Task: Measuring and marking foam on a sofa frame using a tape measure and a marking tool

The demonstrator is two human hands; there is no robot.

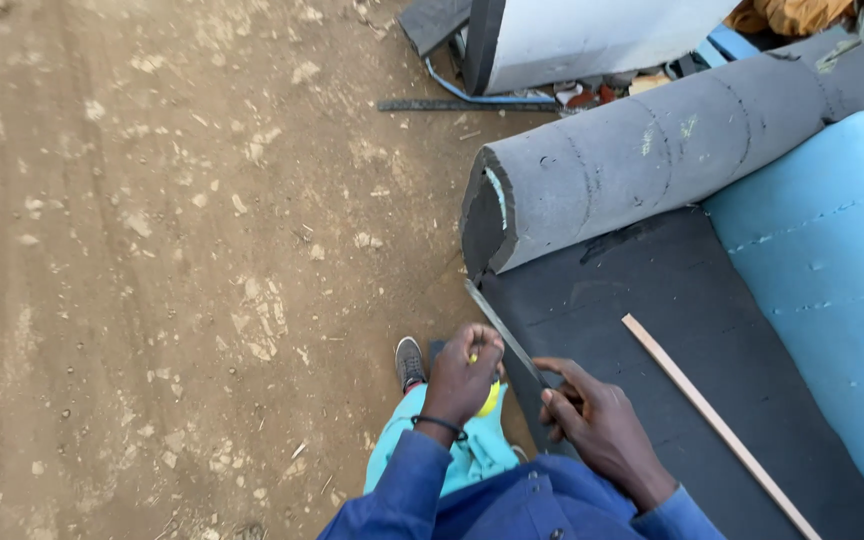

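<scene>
Foam sheet, dark grey and flat, is lying on the dirt ground, and its near edge is right under the two hands. The left hand is closing its fingers around a small yellow thing; what it is cannot be told. A long thin blade is running along the sheet's left edge, just above this hand. The right hand is resting on the sheet with its fingers bent and a little apart, holding nothing. A thin wooden stick is lying slanted on the sheet, off to the right. A thick grey foam roll is sitting at the sheet's far end. A light blue foam pad is lying beside it on the right. A grey shoe is standing on the ground near the left hand.
</scene>
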